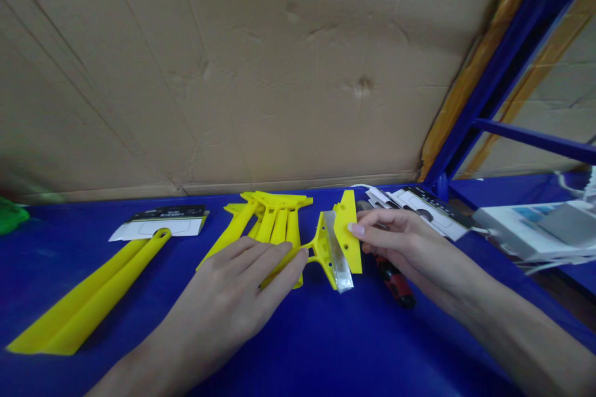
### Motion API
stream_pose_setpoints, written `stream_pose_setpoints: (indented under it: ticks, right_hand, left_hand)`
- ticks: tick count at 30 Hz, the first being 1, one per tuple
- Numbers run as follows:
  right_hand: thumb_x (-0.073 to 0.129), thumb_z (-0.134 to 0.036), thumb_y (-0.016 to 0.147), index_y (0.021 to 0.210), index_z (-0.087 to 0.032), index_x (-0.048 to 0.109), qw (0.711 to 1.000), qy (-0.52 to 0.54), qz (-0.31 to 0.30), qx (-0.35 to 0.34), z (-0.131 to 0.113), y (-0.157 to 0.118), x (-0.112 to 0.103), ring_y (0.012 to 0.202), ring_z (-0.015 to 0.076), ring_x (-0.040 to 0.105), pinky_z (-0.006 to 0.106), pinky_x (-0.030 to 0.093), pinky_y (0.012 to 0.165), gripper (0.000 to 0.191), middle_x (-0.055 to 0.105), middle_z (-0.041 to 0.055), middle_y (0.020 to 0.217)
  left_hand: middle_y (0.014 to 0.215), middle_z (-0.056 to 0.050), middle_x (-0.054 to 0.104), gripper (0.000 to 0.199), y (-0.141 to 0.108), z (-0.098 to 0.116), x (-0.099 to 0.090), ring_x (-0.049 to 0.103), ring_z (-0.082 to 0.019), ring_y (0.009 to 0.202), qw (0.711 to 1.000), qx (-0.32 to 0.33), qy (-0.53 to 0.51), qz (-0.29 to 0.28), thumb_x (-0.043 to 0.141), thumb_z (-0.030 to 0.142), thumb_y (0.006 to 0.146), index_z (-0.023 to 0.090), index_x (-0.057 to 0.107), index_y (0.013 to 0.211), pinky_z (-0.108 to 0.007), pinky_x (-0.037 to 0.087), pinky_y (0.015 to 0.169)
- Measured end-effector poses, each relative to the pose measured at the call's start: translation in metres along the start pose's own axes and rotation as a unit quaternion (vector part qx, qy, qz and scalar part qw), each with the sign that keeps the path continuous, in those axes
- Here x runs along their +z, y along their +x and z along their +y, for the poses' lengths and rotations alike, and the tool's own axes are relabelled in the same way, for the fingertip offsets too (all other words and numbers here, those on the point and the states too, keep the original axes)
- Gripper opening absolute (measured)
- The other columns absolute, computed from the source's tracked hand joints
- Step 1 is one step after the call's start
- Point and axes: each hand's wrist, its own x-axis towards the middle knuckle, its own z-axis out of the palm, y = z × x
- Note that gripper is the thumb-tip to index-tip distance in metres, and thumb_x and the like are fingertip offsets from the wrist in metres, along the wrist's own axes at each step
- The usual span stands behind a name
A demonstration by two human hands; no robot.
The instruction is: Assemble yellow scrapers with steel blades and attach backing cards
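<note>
My left hand (242, 285) is closed round the handle of a yellow scraper (322, 249), its head pointing right. A bare metal blade (339, 254) in a clear wrapper lies along the head's edge. Between the thumb and fingers of my right hand (400, 236) is a yellow cover plate (348, 232) with small holes, held just beside the blade. Several more yellow scraper handles (279, 223) lie in a row behind my left hand. Under my right hand a red and black screwdriver-like handle (395, 282) shows in part.
At left lie yellow scraper parts (93, 298) with black and white cards (161, 223). More printed cards (433, 211) rest behind my right hand. A white box with cables (535, 229) stands at right. Cardboard (279, 74) lines the back; a blue metal frame (493, 68) rises at right.
</note>
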Motion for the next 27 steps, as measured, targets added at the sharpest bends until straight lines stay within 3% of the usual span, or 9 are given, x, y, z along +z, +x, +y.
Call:
stream_pose_setpoints:
  ticks: [3,6,11,15,19,22,27]
  right_hand:
    - [0.097,-0.043,0.060,0.060,-0.023,0.077,1.000,-0.008,-0.002,0.005,0.002,0.001,0.004,0.087,0.0204,0.063,0.035,0.044,0.081,0.029,0.073,0.0034,0.092]
    - [0.098,-0.046,0.058,0.058,-0.024,0.077,0.999,-0.031,0.010,-0.010,0.002,0.001,0.008,0.110,0.0287,0.064,0.042,0.041,0.100,0.030,0.074,0.0071,0.118]
    - [0.099,-0.048,0.054,0.054,-0.025,0.075,0.995,-0.085,0.026,-0.039,0.001,0.002,0.013,0.124,0.0342,0.062,0.047,0.034,0.113,0.034,0.074,0.0095,0.116]
    - [0.100,-0.044,0.055,0.053,-0.024,0.073,0.995,-0.084,0.025,-0.043,0.006,0.004,0.014,0.118,0.0317,0.065,0.042,0.043,0.105,0.033,0.075,0.0094,0.108]
    - [0.097,-0.040,0.060,0.052,-0.024,0.071,0.997,-0.059,0.013,-0.055,0.009,0.005,0.013,0.097,0.0257,0.069,0.037,0.050,0.085,0.032,0.075,0.0066,0.088]
    - [0.096,-0.039,0.061,0.051,-0.023,0.068,0.997,-0.063,0.008,-0.039,0.007,0.003,0.014,0.083,0.0221,0.067,0.034,0.049,0.071,0.034,0.072,0.0054,0.079]
    - [0.097,-0.042,0.061,0.053,-0.022,0.063,0.998,-0.050,0.009,-0.021,0.005,0.001,0.019,0.064,0.0161,0.060,0.030,0.046,0.060,0.041,0.065,0.0007,0.063]
  left_hand:
    - [0.099,-0.010,0.082,0.029,0.001,0.002,-0.001,0.079,-0.023,0.081,1.000,0.000,0.000,-0.004,0.040,0.007,0.108,0.011,0.065,0.119,-0.036,0.060,0.068]
    - [0.097,-0.009,0.082,0.027,0.002,0.003,-0.003,0.078,-0.021,0.079,1.000,-0.003,-0.007,0.003,0.041,0.008,0.109,0.011,0.066,0.117,-0.035,0.059,0.067]
    - [0.096,-0.009,0.082,0.027,0.004,0.003,-0.004,0.079,-0.022,0.079,1.000,-0.005,-0.005,0.007,0.040,0.009,0.109,0.011,0.065,0.117,-0.035,0.061,0.067]
    - [0.097,-0.010,0.083,0.028,0.004,0.003,-0.003,0.081,-0.023,0.080,1.000,-0.008,0.004,0.011,0.038,0.007,0.108,0.011,0.064,0.118,-0.035,0.062,0.065]
    - [0.098,-0.010,0.083,0.030,0.003,0.003,-0.004,0.082,-0.025,0.082,1.000,-0.012,0.009,0.023,0.036,0.006,0.109,0.012,0.064,0.119,-0.037,0.064,0.066]
    - [0.098,-0.010,0.083,0.029,0.003,0.004,-0.005,0.082,-0.025,0.082,1.000,-0.014,0.007,0.022,0.037,0.007,0.109,0.012,0.064,0.120,-0.037,0.065,0.065]
    - [0.098,-0.010,0.083,0.028,0.003,0.004,-0.005,0.082,-0.026,0.082,1.000,-0.018,0.005,0.021,0.037,0.008,0.109,0.012,0.063,0.120,-0.038,0.066,0.064]
